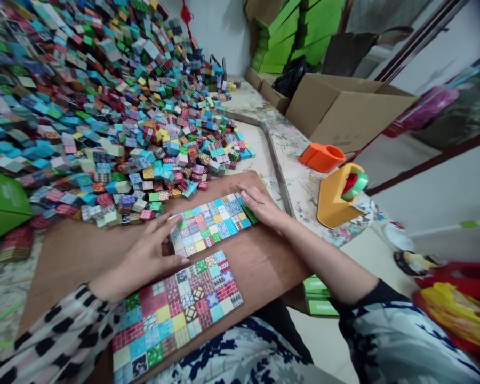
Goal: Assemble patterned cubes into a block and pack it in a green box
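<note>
Between my hands lies a rectangular array of small patterned cubes [212,226], packed edge to edge on a brown board [264,256]. My left hand [146,261] curves around its left end, fingers at the far corner and thumb by the near one. At the opposite end, my right hand [262,208] presses with its fingers along the short side, partly covering some green cubes. Nearer to me sits a second, larger array of cubes [180,309], with printed brick, TNT and plain coloured faces. My left forearm passes over its left part.
A large heap of loose cubes [116,106] rises behind the board. To the right are an orange holder [322,157], a yellow tape dispenser [338,197] and an open cardboard box [344,112]. A green box [4,205] stands at the left edge.
</note>
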Demonstrator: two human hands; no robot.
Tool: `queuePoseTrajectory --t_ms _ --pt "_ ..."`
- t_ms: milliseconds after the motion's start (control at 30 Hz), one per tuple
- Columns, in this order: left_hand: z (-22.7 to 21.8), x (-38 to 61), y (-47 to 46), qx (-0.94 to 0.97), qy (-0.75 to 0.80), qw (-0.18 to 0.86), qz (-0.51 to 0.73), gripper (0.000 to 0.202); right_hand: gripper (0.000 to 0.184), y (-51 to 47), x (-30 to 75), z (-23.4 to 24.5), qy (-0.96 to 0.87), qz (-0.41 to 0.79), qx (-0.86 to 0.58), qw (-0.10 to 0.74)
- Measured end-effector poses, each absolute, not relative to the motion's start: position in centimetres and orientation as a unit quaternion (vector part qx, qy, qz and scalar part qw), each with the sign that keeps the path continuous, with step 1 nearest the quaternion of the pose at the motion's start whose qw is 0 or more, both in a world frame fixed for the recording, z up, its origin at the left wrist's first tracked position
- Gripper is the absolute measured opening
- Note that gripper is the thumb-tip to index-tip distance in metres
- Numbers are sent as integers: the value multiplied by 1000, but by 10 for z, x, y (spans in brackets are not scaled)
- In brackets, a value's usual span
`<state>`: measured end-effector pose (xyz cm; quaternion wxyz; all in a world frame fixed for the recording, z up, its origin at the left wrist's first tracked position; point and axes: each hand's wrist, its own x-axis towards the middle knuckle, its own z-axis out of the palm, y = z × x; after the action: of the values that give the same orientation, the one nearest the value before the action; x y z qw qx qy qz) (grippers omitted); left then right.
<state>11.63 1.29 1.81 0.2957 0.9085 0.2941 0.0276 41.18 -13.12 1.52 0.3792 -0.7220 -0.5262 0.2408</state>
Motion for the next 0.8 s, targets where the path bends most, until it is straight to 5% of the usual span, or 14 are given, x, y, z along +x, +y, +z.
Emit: queuePoseTrajectory --t_ms 433,567,800 --pt "27 119 10 924 271 269 3 93 93 -125 390 11 -453 355 -697 429" --pt "28 119 10 924 276 266 0 93 89 -120 397 2 -423 369 -639 526" --pt "27 118 12 921 266 284 10 92 71 -114 404 -4 -416 359 -626 554"
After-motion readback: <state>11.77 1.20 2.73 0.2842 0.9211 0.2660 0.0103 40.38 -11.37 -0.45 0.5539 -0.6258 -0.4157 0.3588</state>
